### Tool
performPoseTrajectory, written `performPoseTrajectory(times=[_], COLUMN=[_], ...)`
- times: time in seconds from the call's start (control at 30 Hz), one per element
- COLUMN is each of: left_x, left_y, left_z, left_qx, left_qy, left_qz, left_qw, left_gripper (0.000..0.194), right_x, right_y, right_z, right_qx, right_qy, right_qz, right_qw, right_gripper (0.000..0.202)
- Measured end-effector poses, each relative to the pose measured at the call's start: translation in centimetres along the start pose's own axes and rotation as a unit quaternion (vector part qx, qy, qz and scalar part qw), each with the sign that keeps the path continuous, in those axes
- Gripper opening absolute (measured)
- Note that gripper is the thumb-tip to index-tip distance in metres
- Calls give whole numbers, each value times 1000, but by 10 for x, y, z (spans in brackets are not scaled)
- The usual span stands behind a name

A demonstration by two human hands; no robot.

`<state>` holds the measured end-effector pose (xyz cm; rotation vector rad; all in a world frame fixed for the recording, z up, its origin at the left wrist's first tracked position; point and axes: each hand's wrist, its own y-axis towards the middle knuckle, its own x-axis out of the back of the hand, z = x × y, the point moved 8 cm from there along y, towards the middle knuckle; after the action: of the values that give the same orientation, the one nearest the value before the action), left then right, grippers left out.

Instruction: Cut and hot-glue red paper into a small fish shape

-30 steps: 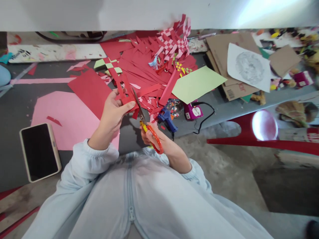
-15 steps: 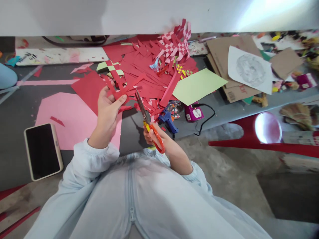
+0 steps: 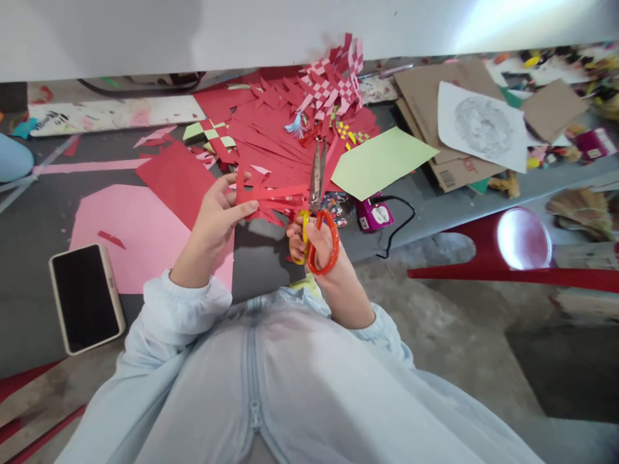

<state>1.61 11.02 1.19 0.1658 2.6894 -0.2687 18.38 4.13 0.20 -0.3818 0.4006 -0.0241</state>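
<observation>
Between the thumb and fingers of my left hand (image 3: 219, 216) is a piece of cut red paper (image 3: 247, 193) with narrow strips reaching to the right. My right hand (image 3: 316, 241) grips scissors (image 3: 316, 177) by their yellow and orange handles, the blades pointing away from me at the right ends of the strips. Whether the blades touch the paper is hard to tell. Beyond both hands lies a heap of red paper strips (image 3: 271, 145), with pink-and-red woven pieces (image 3: 329, 84) on its far side. Pink paper (image 3: 130, 225) lies under my left forearm.
A phone (image 3: 87, 298) lies at the left. Light green paper (image 3: 384, 162), a purple box (image 3: 374, 214) with a black cable, cardboard (image 3: 454, 96) and a drawing (image 3: 478, 125) are on the right. A red chair (image 3: 474, 254) stands at the table's right edge.
The scissors have swung upright and moved right and away with my right hand. My left hand has shifted slightly right, its paper turned so the strips point right.
</observation>
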Motion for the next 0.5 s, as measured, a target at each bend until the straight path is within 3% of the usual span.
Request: performPoseTrajectory(times=[0.27, 0.5], left_x=[-12, -5], left_y=[-5, -4], left_z=[7, 13], left_qx=[44, 51], left_qy=[81, 105], left_qz=[82, 38], left_qw=[992, 992], left_gripper=[63, 47], right_x=[-1, 4], right_y=[4, 5], right_z=[12, 11], right_qx=[25, 25], right_qy=[-6, -56], right_qz=[-14, -39], right_qw=[1000, 997], right_gripper=[43, 43])
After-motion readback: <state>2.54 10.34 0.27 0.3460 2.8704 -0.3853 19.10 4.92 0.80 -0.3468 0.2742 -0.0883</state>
